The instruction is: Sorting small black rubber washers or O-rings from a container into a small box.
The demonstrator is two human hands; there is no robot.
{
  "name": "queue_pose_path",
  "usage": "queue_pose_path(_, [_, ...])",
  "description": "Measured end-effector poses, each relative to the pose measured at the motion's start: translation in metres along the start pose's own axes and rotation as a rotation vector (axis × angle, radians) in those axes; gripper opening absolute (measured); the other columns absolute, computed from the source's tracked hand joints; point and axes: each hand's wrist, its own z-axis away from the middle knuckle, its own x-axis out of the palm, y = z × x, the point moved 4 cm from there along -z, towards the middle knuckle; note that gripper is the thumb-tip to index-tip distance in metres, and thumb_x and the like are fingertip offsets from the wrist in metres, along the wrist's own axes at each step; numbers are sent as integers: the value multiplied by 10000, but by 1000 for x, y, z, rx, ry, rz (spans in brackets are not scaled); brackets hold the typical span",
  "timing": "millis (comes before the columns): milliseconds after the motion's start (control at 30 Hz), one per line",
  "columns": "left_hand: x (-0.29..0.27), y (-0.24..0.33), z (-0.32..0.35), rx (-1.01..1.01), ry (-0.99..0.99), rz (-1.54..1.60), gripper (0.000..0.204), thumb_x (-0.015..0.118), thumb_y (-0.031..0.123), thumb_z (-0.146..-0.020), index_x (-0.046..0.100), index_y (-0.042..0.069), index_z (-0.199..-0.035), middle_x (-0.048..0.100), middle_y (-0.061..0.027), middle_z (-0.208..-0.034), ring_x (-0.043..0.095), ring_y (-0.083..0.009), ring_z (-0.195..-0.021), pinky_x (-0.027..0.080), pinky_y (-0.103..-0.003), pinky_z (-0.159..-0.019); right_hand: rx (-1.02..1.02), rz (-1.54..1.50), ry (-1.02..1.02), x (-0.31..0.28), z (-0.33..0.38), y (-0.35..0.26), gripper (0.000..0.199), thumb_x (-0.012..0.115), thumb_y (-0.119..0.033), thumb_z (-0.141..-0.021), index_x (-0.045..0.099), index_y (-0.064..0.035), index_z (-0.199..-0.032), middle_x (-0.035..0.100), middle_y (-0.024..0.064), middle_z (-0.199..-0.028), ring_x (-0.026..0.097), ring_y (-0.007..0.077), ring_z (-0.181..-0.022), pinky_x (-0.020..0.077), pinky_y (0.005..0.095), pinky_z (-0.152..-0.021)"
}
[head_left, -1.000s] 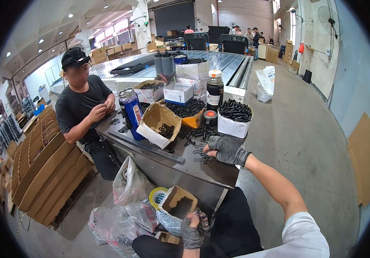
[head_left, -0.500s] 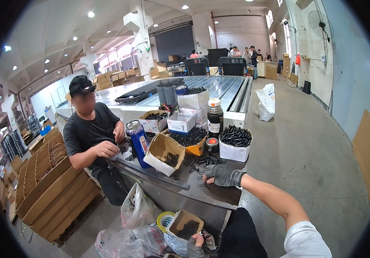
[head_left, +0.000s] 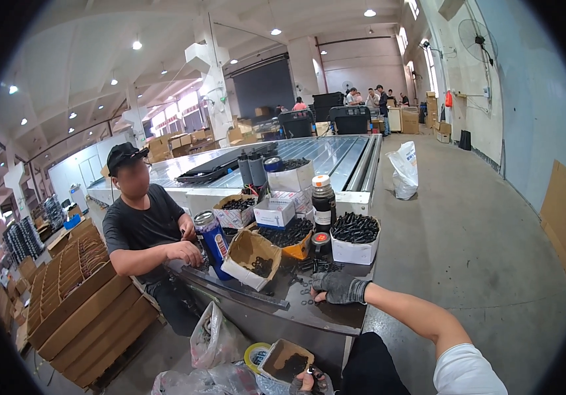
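Observation:
My right hand (head_left: 339, 288), in a dark grey fingerless glove, rests on the dark tabletop (head_left: 335, 321) with its fingers bent down and closed. Small black rings (head_left: 305, 293) lie just left of its fingertips; whatever it pinches is hidden. Low in the view my gloved left hand (head_left: 306, 382) is closed around a small dark piece that I cannot make out. Beside it sits a small open box (head_left: 271, 359) with tiny black parts. Loose black parts (head_left: 319, 265) lie beyond my right hand, near a tilted cardboard box (head_left: 237, 262) with black rings inside.
A white box of black parts (head_left: 355, 251), a black thermos (head_left: 323, 209) and a blue can (head_left: 212, 247) stand on the table. A co-worker (head_left: 145, 230) sits at the left, hands over the table. Plastic bags (head_left: 214, 342) and yellow tape (head_left: 257, 355) are below.
The view has tilted slightly, so the table sits lower. My right hand stays by the rings. The co-worker's hand and the blue can appear shifted slightly.

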Motion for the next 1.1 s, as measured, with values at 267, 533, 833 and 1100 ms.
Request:
queue_pose_path(267, [1, -4, 7, -37, 3, 23, 225, 695, 269, -939, 613, 60, -934, 606, -25, -744, 515, -114, -588, 408, -264, -518, 102, -105, 75, -8, 14, -3, 202, 631, -212, -901, 631, -33, -997, 633, 149, -954, 627, 321, -938, 476, 409, -835])
queue_pose_path(533, [-40, -23, -47, 187, 69, 125, 223, 686, 216, -928, 630, 23, -1026, 650, -74, -866, 642, -178, -775, 559, -303, -675, 283, -785, 98, -5, 28, -80, 143, 637, -169, -954, 638, -34, -1000, 628, 4, -832, 589, 84, -774, 497, 268, -692])
queue_pose_path(833, [17, 13, -34, 118, -101, 150, 223, 644, 262, -971, 669, 51, -1036, 668, -32, -851, 609, -124, -705, 485, -234, -631, 413, -1017, -79, 42, 64, -106, 196, 659, -215, -950, 645, -33, -1021, 649, 7, -849, 601, 78, -810, 491, 252, -702])
queue_pose_path(1100, [12, 12, -21, 202, -3, 96, 226, 631, 257, -982, 670, 44, -1046, 664, -18, -854, 587, -99, -706, 469, -226, -623, 371, -966, -56, 68, 76, -114, 183, 658, -178, -949, 653, -18, -1038, 658, 10, -917, 587, 81, -883, 482, 255, -802])
